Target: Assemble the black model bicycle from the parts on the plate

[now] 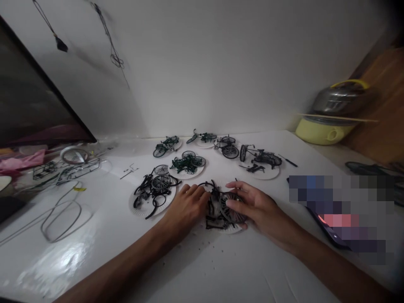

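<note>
On the nearest paper plate (236, 229), hands sit together, nearly touching: left hand (186, 206) clamps the black bike frame (213, 212), right hand (259, 206) clamps the spoked wheel (232, 209) (wheel just right of frame).

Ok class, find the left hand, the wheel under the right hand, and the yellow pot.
Left hand (186, 206), head view, back of the hand.
Wheel (235, 212), head view, spokes.
Yellow pot (323, 132), head view, yellow body.
</note>
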Tool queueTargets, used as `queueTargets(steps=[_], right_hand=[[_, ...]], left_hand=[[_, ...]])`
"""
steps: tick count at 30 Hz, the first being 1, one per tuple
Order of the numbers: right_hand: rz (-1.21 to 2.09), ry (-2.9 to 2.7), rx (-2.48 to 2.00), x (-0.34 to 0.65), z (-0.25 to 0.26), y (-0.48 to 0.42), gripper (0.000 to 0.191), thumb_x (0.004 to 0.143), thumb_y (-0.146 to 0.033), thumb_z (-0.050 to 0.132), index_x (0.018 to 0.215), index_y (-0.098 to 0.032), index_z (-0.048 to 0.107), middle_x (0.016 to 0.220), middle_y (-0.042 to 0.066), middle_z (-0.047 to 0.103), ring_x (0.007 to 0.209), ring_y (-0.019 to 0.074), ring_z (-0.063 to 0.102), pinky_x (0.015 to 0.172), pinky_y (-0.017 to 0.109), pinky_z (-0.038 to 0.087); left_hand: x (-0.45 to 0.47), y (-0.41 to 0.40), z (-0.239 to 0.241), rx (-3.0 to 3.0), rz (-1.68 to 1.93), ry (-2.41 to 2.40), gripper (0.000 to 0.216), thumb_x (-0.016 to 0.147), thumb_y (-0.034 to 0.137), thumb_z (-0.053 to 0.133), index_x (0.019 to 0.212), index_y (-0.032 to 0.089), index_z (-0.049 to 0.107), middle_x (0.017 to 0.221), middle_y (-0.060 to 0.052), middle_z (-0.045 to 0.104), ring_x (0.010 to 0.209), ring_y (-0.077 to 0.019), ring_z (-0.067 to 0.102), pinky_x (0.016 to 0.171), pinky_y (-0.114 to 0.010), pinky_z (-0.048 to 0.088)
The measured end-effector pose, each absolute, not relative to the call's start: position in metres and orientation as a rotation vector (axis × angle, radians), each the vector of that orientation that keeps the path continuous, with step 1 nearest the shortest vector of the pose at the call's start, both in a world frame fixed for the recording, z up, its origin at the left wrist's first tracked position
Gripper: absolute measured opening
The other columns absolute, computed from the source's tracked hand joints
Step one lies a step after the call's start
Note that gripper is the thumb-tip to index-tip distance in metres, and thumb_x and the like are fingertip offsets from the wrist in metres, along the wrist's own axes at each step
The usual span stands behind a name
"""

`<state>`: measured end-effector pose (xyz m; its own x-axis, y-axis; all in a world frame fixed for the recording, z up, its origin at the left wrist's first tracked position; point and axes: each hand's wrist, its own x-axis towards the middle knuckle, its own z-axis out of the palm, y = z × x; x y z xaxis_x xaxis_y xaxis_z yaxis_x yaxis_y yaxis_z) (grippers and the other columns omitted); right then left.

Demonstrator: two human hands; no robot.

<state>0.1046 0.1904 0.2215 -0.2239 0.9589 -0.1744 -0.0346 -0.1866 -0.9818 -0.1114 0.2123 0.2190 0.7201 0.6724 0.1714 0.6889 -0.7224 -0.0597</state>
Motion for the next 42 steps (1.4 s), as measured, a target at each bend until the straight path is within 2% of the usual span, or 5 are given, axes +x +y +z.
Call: queueTargets(steps=[6, 17, 27, 34, 42], right_hand=[[1.583, -1.176, -1.103, 0.104, 0.217, 0.193, 0.039, 0.08, -0.035, 0.077, 0.112, -0.022, 0.058, 0.089, -0.002, 0.057, 0.068, 0.0104, 0.057, 0.054, 0.024, 0.053], [1.54, -1.177, -1.137, 0.106, 0.215, 0.195, 0.041, 0.075, -0.04, 0.08, 0.108, -0.024, 0.062, 0.086, -0.002, 0.056, 0.069, 0.0132, 0.056, 0.054, 0.026, 0.055], [1.382, -1.239, -1.187, 0.108, 0.215, 0.196, 0.04, 0.078, -0.042, 0.076, 0.11, -0.025, 0.061, 0.085, -0.002, 0.058, 0.07, 0.0131, 0.058, 0.055, 0.024, 0.054], [1.133, -1.481, -1.248, 0.104, 0.215, 0.189, 0.036, 0.084, -0.04, 0.071, 0.115, -0.026, 0.061, 0.089, 0.0, 0.063, 0.077, 0.0156, 0.061, 0.068, 0.029, 0.054], [0.966, -1.654, -1.238, 0.097, 0.215, 0.181, 0.026, 0.088, -0.034, 0.067, 0.113, -0.029, 0.063, 0.098, 0.0, 0.069, 0.086, 0.017, 0.064, 0.077, 0.03, 0.052]], left_hand=[[-0.124, 0.216, 0.219, -2.672, -0.279, -1.176, 0.042, 0.093, 0.001, 0.046, 0.132, 0.012, 0.039, 0.109, -0.011, 0.06, 0.098, -0.026, 0.056, 0.085, -0.039, 0.043], [-0.134, 0.219, 0.213, -2.979, -0.802, -1.458, 0.037, 0.093, 0.009, 0.058, 0.127, 0.021, 0.052, 0.102, -0.005, 0.068, 0.089, -0.0195, 0.064, 0.077, -0.032, 0.05], [-0.139, 0.221, 0.223, -3.269, -1.511, -1.917, 0.027, 0.09, 0.031, 0.067, 0.113, 0.016, 0.064, 0.095, -0.006, 0.072, 0.088, -0.018, 0.068, 0.078, -0.029, 0.053], [-0.123, 0.211, 0.227, -3.236, -1.926, -2.185, 0.025, 0.082, 0.028, 0.075, 0.097, 0.01, 0.069, 0.088, -0.007, 0.071, 0.079, -0.0137, 0.065, 0.07, -0.022, 0.052], [-0.109, 0.196, 0.228, -3.272, -1.978, -2.372, 0.027, 0.083, 0.034, 0.074, 0.087, 0.009, 0.063, 0.074, -0.006, 0.068, 0.069, -0.0163, 0.067, 0.061, -0.027, 0.06]])
